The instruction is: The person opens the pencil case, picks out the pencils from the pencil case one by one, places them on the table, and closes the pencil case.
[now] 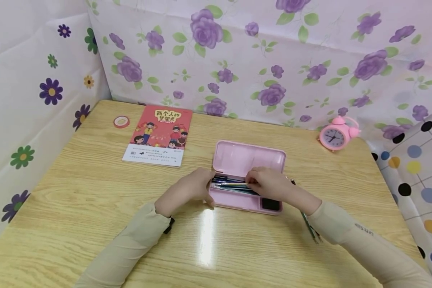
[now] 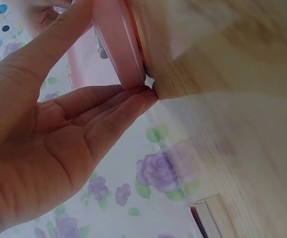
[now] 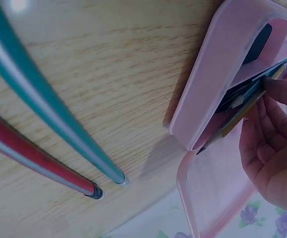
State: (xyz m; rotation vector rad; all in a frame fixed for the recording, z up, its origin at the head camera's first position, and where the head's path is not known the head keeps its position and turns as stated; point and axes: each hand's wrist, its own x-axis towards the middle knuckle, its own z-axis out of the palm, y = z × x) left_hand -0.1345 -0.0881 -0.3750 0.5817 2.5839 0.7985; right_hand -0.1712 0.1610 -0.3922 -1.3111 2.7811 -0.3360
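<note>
An open pink pencil case (image 1: 234,201) lies on the table, its lid (image 1: 250,158) tilted back. My left hand (image 1: 192,186) holds the left end of the case; in the left wrist view its fingertips (image 2: 145,94) meet the case's edge. Inside lie several pens and pencils (image 1: 234,185), and a black block (image 1: 271,204) sits in the small front right compartment. Over the case, my right hand (image 1: 270,183) pinches a yellowish pencil (image 3: 237,119) between thumb and fingers. Its dark point sticks out past the case's end wall in the right wrist view.
Right of the case, partly behind the right forearm, lie green pencils (image 1: 309,228); a red pencil (image 3: 44,161) shows beside a teal one (image 3: 54,99). Further back are a red book (image 1: 162,134), a roll of tape (image 1: 121,121) and a pink alarm clock (image 1: 335,136).
</note>
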